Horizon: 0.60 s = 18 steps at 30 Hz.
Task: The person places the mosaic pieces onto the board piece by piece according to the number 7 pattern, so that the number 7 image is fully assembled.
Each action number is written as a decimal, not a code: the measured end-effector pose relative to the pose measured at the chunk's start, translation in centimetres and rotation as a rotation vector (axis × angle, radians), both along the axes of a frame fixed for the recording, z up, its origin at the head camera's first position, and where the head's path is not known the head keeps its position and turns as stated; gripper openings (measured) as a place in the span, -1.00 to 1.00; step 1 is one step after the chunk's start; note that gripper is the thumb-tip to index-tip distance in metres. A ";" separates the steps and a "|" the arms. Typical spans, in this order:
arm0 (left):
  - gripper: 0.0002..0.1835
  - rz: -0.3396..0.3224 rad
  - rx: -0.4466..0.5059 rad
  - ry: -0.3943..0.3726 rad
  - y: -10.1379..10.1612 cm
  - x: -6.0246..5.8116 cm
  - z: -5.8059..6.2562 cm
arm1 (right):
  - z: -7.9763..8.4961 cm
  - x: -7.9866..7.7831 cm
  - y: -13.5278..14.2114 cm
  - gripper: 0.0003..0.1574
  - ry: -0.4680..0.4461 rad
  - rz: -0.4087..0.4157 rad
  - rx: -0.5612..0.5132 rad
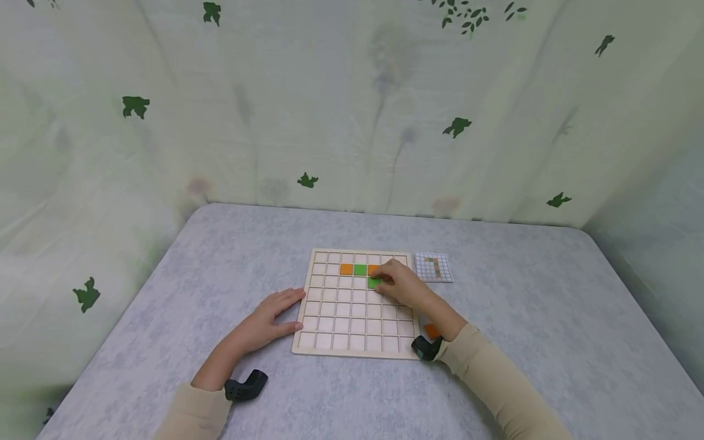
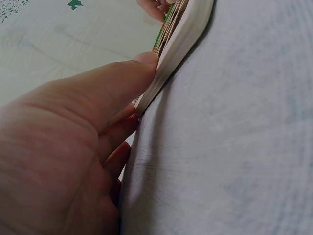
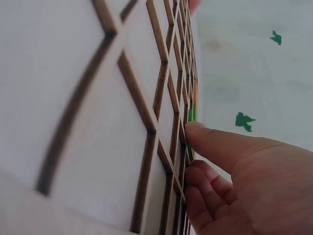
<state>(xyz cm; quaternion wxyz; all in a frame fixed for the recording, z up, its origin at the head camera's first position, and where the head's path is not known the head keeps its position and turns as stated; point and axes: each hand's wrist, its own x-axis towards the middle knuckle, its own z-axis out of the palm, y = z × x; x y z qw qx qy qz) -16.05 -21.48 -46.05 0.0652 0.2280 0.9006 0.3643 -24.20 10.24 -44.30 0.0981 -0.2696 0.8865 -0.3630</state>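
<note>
A wooden grid board with pale square cells lies flat on the table. In one upper row sit an orange tile, a green tile and another orange tile, partly covered by fingers. Just below that last one is a second green tile, which my right hand holds between thumb and fingers at its cell. The right wrist view shows green between the thumb and the curled fingers. My left hand rests with extended fingers against the board's left edge, its thumb touching the rim.
A small pattern card with a coloured grid lies right of the board's upper corner. A loose orange tile is beside the right forearm, partly hidden by it. A printed curtain stands behind the table.
</note>
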 end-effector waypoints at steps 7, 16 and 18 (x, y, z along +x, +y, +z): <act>-0.27 0.000 -0.001 0.001 0.0 -0.1 0.0 | 1.2 0.5 0.3 -0.51 -0.034 -0.031 0.015; -0.28 0.008 -0.003 0.001 0.0 0.1 0.1 | 4.4 3.0 3.7 -0.42 0.091 -0.018 -0.079; -0.28 0.011 -0.002 0.001 0.1 0.1 0.1 | 4.6 3.9 4.9 -0.42 0.100 -0.026 -0.080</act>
